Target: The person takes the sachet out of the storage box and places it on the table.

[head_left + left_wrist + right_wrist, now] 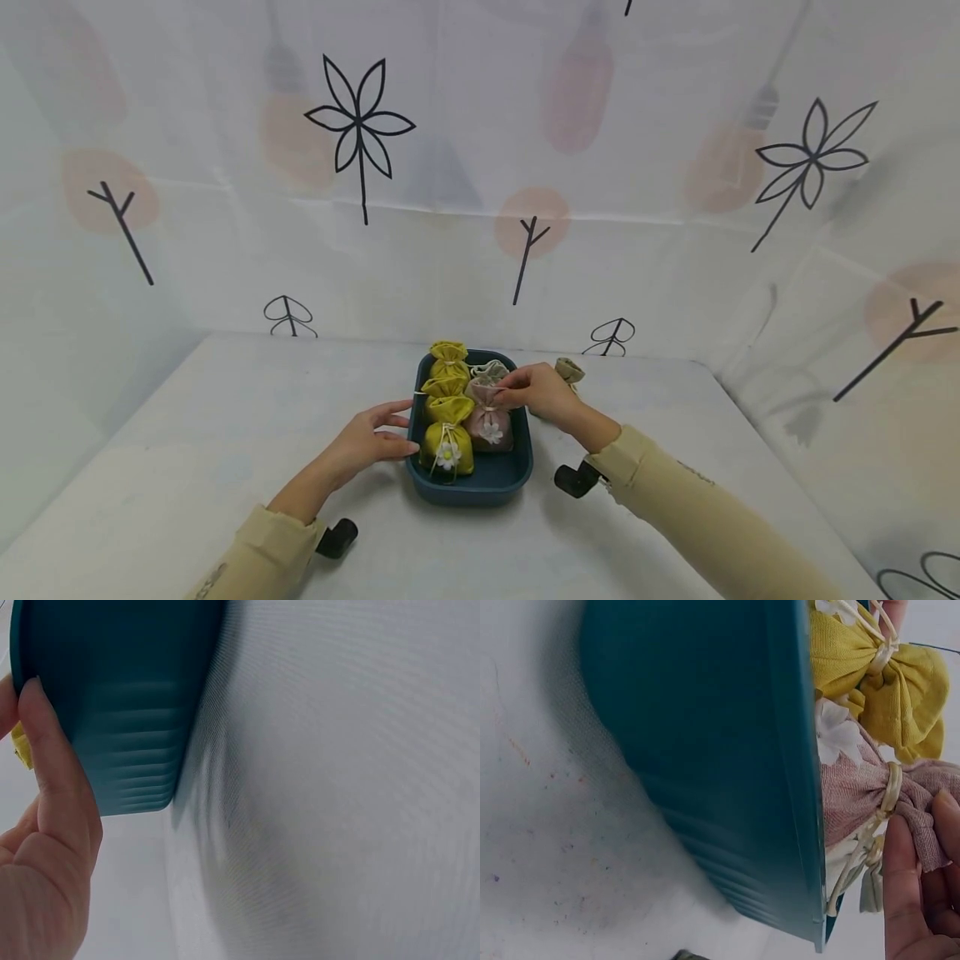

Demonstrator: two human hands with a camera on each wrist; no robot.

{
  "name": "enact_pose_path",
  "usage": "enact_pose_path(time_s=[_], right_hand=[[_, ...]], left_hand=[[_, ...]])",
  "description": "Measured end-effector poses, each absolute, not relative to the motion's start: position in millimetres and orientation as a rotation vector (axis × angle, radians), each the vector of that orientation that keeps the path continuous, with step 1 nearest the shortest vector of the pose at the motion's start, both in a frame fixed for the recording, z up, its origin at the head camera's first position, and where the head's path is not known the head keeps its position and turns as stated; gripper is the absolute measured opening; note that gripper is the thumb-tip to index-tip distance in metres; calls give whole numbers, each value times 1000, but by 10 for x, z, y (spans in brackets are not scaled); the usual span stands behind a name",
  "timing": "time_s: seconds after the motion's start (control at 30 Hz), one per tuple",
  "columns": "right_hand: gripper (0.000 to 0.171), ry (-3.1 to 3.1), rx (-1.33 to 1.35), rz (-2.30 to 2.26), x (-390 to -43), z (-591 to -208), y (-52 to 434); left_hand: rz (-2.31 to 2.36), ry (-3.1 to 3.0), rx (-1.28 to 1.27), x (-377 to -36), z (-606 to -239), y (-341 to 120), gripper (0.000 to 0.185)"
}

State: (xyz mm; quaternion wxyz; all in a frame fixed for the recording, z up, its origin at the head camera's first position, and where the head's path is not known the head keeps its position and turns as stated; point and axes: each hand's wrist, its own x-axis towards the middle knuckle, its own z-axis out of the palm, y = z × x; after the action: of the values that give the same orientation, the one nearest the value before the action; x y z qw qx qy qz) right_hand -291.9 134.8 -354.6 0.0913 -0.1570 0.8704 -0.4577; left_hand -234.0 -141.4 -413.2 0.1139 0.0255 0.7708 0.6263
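A dark blue plastic bin [480, 493] stands on the table with small drawstring pouches inside. Several yellow pouches [450, 442] line its left side, the nearest bearing a white flower. On the right sits a pink pouch [491, 429], also with a white flower; my right hand [551, 396] pinches its gathered top between thumb and fingers [904, 870]. Behind it a pale grey-green pouch [491, 368] shows in part. My left hand [363, 442] touches the bin's left side, its fingers fairly straight and their tips at the rim.
An olive-beige pouch [570, 370] stands outside the bin, to its right, partly hidden by my right hand. The white table [262, 433] meets a patterned cloth backdrop [450, 275] behind the bin. Black wrist cameras [576, 481] hang below both sleeves.
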Motion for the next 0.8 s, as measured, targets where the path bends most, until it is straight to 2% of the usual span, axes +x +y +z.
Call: enact_pose_path(time_s=[0.53,0.8], right_hand=[[15,2607,-372,-1504,-2835,-3456,1372],[17,2595,-423,-1597,-2790,-3428,1428]], left_hand=[[1836,2275,78,-2329,-4144,-1413,73],[1830,2278,91,-2321,-4149,-1414,72]])
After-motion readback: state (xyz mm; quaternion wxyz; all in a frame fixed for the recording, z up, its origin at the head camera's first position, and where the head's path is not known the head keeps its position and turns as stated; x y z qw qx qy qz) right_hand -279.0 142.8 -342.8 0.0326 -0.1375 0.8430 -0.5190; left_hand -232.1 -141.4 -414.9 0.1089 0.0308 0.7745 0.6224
